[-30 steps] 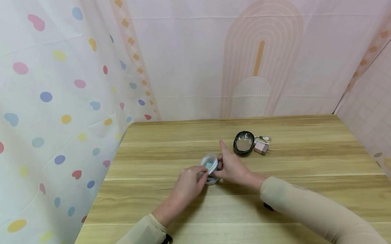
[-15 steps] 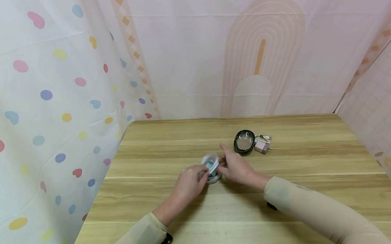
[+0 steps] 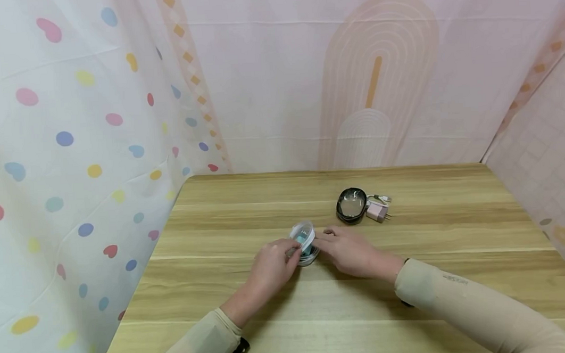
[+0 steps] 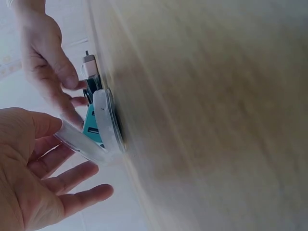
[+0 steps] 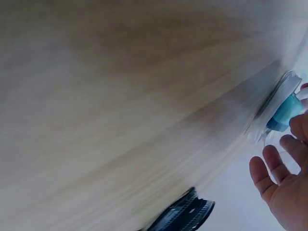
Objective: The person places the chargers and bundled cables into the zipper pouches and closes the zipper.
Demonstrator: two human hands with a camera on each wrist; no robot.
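A small round clear case point(image 3: 308, 260) with a white rim stands hinged open on the table, its lid point(image 3: 302, 230) tilted up. Inside sits a teal block point(image 4: 91, 126) with slots like ports. My left hand point(image 3: 273, 262) pinches the edge of the lid between thumb and index finger; its other fingers are spread in the left wrist view. My right hand point(image 3: 351, 252) is at the case's right side, fingers extended by the lid and the teal block. Whether its fingertips touch the block is hard to tell.
Behind my right hand lies a black-rimmed oval case point(image 3: 352, 206) with a clear top. Right beside it are a pale pink plug charger point(image 3: 377, 212) and a short white cable point(image 3: 378, 198). Patterned curtains point(image 3: 268, 92) hang along the table's back and sides.
My right hand has turned over and shifted slightly right; its thumb, raised earlier, no longer sticks up. The left hand keeps its pinch on the lid, and the case stays nearly in place.
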